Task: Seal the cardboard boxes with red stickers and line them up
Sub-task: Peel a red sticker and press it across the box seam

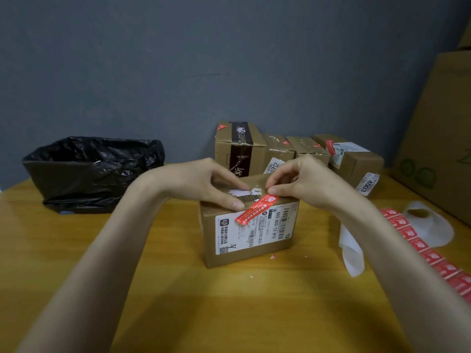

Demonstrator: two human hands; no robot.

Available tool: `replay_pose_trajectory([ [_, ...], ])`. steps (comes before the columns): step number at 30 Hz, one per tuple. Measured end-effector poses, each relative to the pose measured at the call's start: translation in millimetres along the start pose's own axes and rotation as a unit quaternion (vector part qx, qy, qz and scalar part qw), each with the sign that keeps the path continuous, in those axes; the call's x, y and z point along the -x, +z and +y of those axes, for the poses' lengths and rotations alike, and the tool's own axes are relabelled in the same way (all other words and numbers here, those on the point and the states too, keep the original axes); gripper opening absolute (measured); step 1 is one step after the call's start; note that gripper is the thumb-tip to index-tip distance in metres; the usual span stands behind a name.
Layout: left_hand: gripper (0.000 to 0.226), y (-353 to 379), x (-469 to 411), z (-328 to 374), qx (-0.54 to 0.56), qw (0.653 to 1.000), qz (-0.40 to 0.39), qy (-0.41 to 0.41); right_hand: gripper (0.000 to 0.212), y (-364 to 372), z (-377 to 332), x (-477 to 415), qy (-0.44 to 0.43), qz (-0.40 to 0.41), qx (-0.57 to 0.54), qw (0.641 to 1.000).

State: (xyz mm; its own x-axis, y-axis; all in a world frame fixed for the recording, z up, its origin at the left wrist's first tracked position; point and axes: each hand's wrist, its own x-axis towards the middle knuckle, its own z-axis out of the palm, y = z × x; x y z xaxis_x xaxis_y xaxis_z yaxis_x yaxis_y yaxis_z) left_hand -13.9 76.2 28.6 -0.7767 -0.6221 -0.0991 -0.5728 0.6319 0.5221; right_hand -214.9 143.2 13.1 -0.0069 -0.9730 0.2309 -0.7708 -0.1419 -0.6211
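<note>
A small cardboard box (244,248) with a white shipping label stands mid-table. A long red sticker (256,209) runs from its top over the front edge onto the label. My left hand (201,183) rests on the box top, its thumb and fingers pressing near the barcode. My right hand (300,180) pinches the sticker's upper end at the top of the box. Behind, a row of several cardboard boxes (285,151) with red stickers stands along the wall. A strip of red stickers (430,256) lies at the right.
A bin lined with a black bag (94,171) sits at the back left. White backing paper (353,250) and a curled white liner (428,225) lie right of the box. A large cardboard carton (438,138) stands at the far right. The wooden table (178,289) extends forward.
</note>
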Motion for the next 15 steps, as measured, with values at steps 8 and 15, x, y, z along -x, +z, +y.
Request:
replay_pose_trajectory([
  [8, 0.062, 13, -11, -5, -0.013, 0.998, -0.047, 0.039, 0.01, -5, 1, 0, -0.017, -0.019, 0.005, 1.0],
  [15, 0.062, 13, -12, -6, -0.013, 0.997, -0.055, 0.05, 0.015, 2, -1, -3, -0.014, -0.015, 0.038, 0.999],
])
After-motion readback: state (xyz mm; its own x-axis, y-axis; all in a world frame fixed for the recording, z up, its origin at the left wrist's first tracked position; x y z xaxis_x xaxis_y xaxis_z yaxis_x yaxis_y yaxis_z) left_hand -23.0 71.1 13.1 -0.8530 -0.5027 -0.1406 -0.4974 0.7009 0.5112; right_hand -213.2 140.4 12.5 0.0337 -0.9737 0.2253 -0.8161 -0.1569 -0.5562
